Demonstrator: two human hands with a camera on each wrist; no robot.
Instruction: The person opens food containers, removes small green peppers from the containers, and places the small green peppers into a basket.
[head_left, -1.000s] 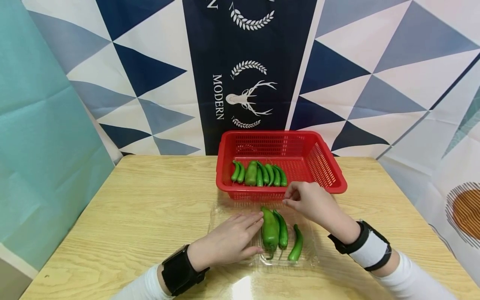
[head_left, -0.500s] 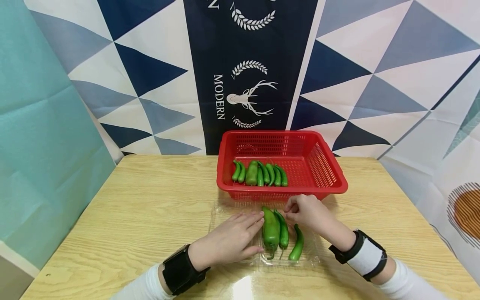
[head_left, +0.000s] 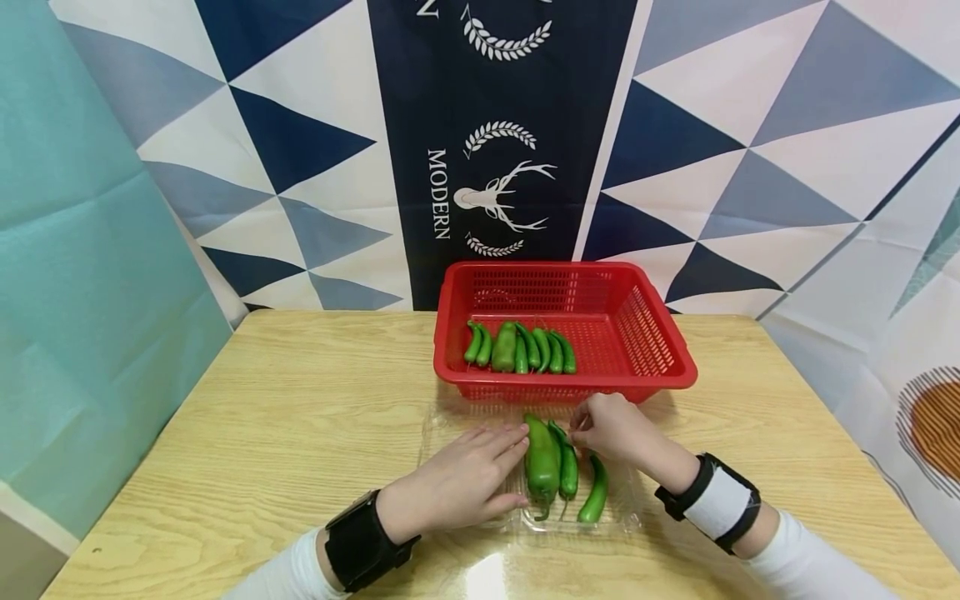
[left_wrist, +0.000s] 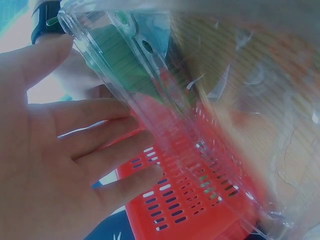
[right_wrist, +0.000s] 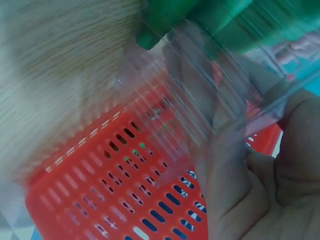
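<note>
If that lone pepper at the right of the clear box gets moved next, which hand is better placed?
Probably the right hand: it is close to the lone pepper, while the left hand is on the far side of the big pepper.

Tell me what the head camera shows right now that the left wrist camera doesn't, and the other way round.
Only the head view shows the white deer print, the "MODERN" lettering and three distinct green peppers in the clear tray.

Only the left wrist view shows the palm side of the left hand and two dark oval spots by the tray's edge.

Both show the left hand, the tray, some pepper green (blurred at the wrist) and the red basket.
</note>
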